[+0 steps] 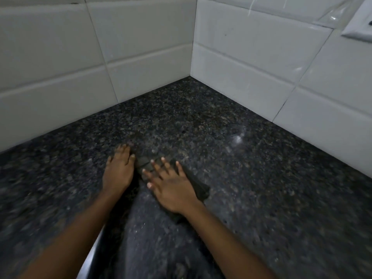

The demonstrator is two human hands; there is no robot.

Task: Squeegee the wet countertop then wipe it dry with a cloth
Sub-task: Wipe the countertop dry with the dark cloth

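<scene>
Dark grey cloth lies flat on the speckled granite countertop, mostly under the right hand, its edges showing beyond the fingertips and past the little-finger side. That hand is flat, fingers spread, pressing the cloth down. The left hand rests just beside it, fingers together, palm down on the counter, touching the cloth's near corner.

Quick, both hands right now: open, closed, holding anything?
Left hand: open, flat on the countertop, holding nothing.
Right hand: open, fingers spread, pressing the dark cloth flat, not gripping it.
</scene>
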